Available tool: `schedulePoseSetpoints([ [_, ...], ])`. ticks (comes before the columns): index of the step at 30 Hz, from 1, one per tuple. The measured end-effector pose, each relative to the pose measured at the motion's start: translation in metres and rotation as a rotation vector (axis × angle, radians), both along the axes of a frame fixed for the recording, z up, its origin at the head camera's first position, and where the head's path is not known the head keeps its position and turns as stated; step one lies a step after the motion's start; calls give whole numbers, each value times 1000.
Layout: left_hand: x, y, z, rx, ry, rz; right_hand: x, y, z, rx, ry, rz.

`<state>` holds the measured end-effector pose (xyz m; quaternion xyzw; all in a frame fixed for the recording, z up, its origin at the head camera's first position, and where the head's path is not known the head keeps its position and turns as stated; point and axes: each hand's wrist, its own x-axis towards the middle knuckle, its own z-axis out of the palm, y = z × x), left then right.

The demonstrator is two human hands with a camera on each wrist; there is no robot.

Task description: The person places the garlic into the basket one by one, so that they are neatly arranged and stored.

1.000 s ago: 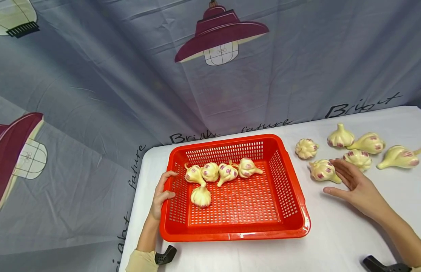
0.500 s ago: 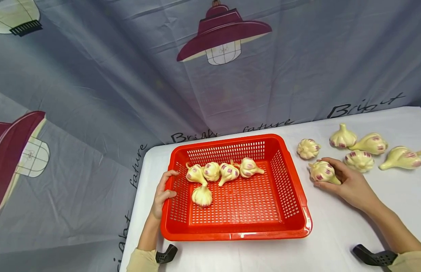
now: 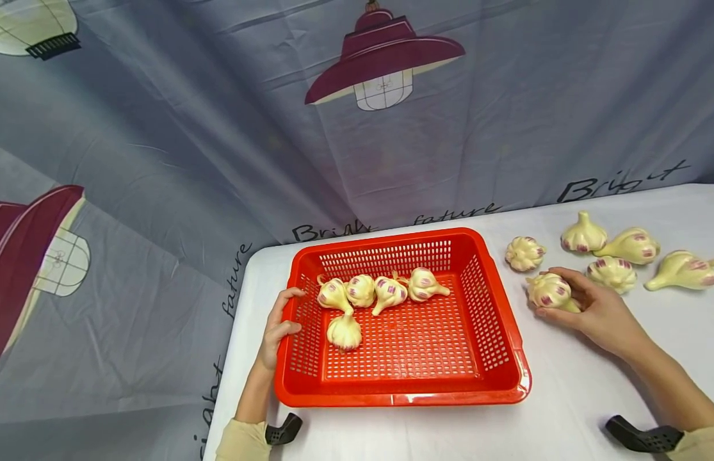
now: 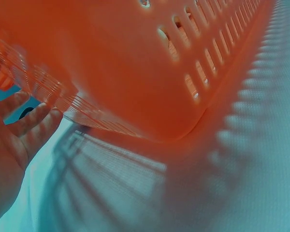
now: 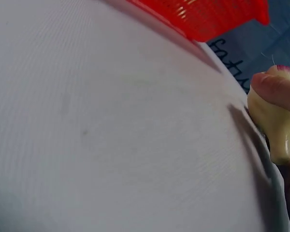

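Note:
A red plastic basket point(image 3: 403, 400) stands on the table with several garlic bulbs inside, most in a row toward its back left. My left hand point(image 3: 273, 333) grips the basket's left rim, thumb and fingers over the edge; in the left wrist view that hand point(image 4: 14, 140) is against the slotted wall. To the right of the basket, my right hand point(image 3: 601, 314) holds a garlic bulb point(image 3: 548, 291) between thumb and fingers. The right wrist view shows the thumb across this bulb point(image 5: 273, 116), its stem pointing down; the other fingers are mostly hidden.
Several more garlic bulbs lie right of the basket: a single bulb point(image 3: 525, 253) behind the held one, and a loose group including an upright bulb point(image 3: 584, 234) and a long-stemmed one point(image 3: 684, 270). A grey printed curtain point(image 3: 218, 128) hangs behind the white-covered table point(image 3: 570, 403).
My right hand has come in from the right, and its spread fingers have closed around the garlic bulb. My left hand stays on the basket rim.

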<state>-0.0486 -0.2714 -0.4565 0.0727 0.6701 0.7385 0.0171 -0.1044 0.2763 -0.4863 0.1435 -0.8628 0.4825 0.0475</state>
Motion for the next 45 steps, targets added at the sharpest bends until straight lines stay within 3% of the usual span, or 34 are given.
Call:
schedulePoseSetpoints([
  [9, -1, 1, 2, 5, 2, -1, -1, -3, 41, -133, -43, 39],
  [17, 1, 0, 0, 7, -8, 3, -13, -17, 90, -166, -56, 61],
  [24, 1, 0, 0, 11, 3, -8, -27, -26, 130, -461, -82, 206],
  [30, 0, -1, 1, 9, 2, -13, -36, -36, 160, -545, -101, 247],
  [39, 1, 0, 0, -19, -3, 10, -47, -50, 184, -714, -161, 393],
  [45, 1, 1, 2, -28, -8, 10, -49, -64, 185, -570, -210, 403],
])
